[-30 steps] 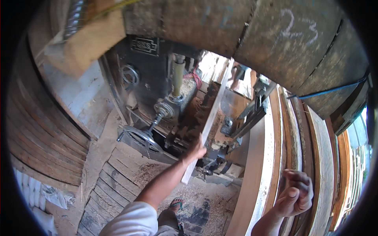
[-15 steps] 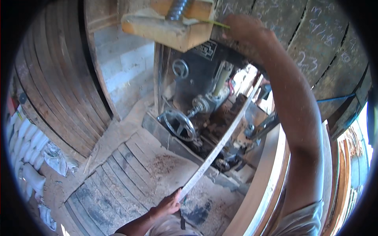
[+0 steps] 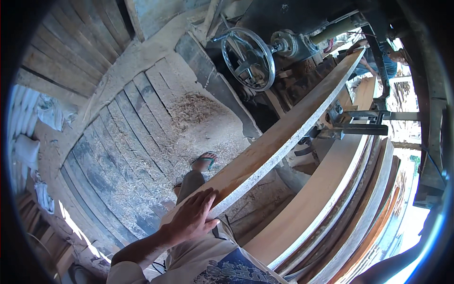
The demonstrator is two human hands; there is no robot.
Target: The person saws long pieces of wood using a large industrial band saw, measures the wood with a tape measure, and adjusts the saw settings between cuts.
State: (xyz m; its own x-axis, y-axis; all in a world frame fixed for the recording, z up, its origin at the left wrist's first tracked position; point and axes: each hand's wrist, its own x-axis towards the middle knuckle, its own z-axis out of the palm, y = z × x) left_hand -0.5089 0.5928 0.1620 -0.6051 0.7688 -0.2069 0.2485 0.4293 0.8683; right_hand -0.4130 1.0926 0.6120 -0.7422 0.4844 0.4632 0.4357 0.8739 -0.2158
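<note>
My left hand grips the near end of a long, pale wooden board, fingers over its top and thumb at its edge. The board runs diagonally up to the right, across a dark machine with a chrome handwheel and metal brackets. My right arm reaches off at the lower right; its hand is not visible. At the board's far end, another person has hands near or on it, partly hidden by the machine.
Several long planks lie stacked to my right. Slatted flooring with sawdust and shavings lies around my sandalled foot. Planks stand along the upper left, with white sacks at the far left.
My view has swung down and left. The board now shows its wide face. My right arm, raised at the overhead boards half a second ago, has dropped to the lower right.
</note>
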